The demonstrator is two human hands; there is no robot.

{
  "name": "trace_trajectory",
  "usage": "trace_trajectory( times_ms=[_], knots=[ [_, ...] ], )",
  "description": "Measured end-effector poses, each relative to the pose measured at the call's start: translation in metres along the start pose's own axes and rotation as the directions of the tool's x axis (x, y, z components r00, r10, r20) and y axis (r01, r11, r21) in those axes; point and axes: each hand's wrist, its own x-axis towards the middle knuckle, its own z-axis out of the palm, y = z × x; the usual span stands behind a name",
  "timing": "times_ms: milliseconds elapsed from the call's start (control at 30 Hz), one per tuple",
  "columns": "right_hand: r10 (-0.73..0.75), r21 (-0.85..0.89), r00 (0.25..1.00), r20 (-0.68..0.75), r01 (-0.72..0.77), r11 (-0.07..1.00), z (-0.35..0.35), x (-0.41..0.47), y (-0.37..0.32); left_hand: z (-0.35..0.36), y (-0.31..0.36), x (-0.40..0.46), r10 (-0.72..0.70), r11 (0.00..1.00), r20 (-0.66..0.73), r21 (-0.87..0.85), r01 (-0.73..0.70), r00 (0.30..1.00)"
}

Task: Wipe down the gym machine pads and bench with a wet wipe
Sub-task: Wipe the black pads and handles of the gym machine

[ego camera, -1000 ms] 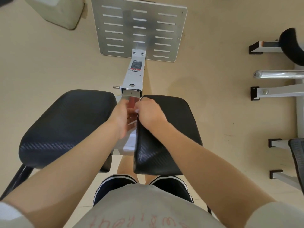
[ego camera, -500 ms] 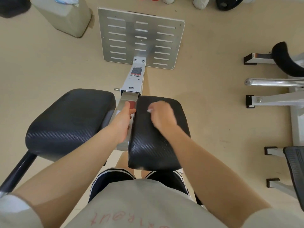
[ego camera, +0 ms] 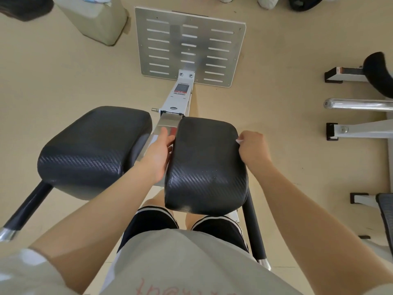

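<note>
Black pad (ego camera: 204,158) between both hands.

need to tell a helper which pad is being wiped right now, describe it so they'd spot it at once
Start at the slotted metal footplate on the floor and follow its white beam toward the person, to two black pads side by side. It is the right pad, the one with the left hand and right hand at its edges; the left pad is untouched.
</note>
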Motion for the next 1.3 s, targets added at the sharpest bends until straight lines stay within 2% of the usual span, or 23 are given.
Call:
trace_trajectory(
  times_ms=[67,167,267,333,400,567,700,767,867,967,1033,1133,1200,1300],
  knots=[
    [-0.035,0.018,0.999,0.015,0.035,0.999,0.005,-0.002,-0.017,0.001,-0.002,-0.002,-0.002,1.000,0.012,-0.014,0.002,1.000],
    [-0.177,0.047,0.983,0.057,0.174,0.984,0.024,-0.016,-0.065,0.000,-0.006,-0.004,-0.001,0.997,0.035,-0.083,0.004,0.999],
    [-0.321,0.002,0.943,0.090,0.322,0.947,0.042,-0.043,-0.107,-0.003,-0.009,-0.007,0.018,0.990,0.047,-0.140,-0.011,0.999],
    [-0.356,-0.011,0.929,0.098,0.359,0.933,0.048,-0.053,-0.116,-0.005,-0.010,-0.009,0.030,0.990,0.068,-0.138,-0.021,0.997],
    [-0.323,-0.004,0.942,0.089,0.324,0.946,0.045,-0.051,-0.104,-0.008,-0.010,-0.011,0.040,0.994,0.070,-0.104,-0.033,0.997],
    [-0.120,0.002,0.991,-0.064,0.120,0.993,0.020,-0.031,-0.041,-0.015,-0.011,-0.009,0.015,1.000,0.089,-0.002,-0.015,0.996],
    [0.038,0.029,0.990,-0.132,-0.035,0.999,0.012,-0.031,-0.025,-0.019,-0.017,-0.010,0.037,0.999,0.093,0.027,-0.039,0.995],
    [0.020,0.020,0.987,-0.160,-0.017,1.000,0.022,-0.040,-0.042,-0.022,-0.019,-0.014,0.051,0.998,0.107,0.039,-0.056,0.993],
    [-0.112,-0.009,0.979,-0.170,0.112,0.994,0.043,-0.060,-0.081,-0.027,-0.022,-0.021,0.071,0.996,0.117,0.048,-0.077,0.991],
    [-0.224,-0.062,0.971,-0.088,0.220,0.974,0.058,-0.078,-0.111,-0.034,-0.028,-0.029,0.096,0.991,0.134,0.082,-0.108,0.986],
    [-0.275,-0.065,0.958,-0.077,0.271,0.960,0.062,-0.086,-0.114,-0.038,-0.033,-0.035,0.111,0.986,0.149,0.104,-0.128,0.983],
    [-0.327,-0.056,0.932,-0.155,0.322,0.945,0.058,-0.089,-0.095,-0.041,-0.038,-0.045,0.135,0.981,0.189,0.111,-0.157,0.973],
    [-0.226,-0.023,0.946,-0.231,0.227,0.974,0.050,-0.088,-0.072,-0.041,-0.041,-0.049,0.143,0.978,0.191,0.122,-0.168,0.971],
    [0.035,0.121,0.931,-0.364,0.009,0.993,0.038,-0.094,-0.037,-0.043,-0.046,-0.049,0.135,0.976,0.166,0.150,-0.160,0.977]
  ],
)
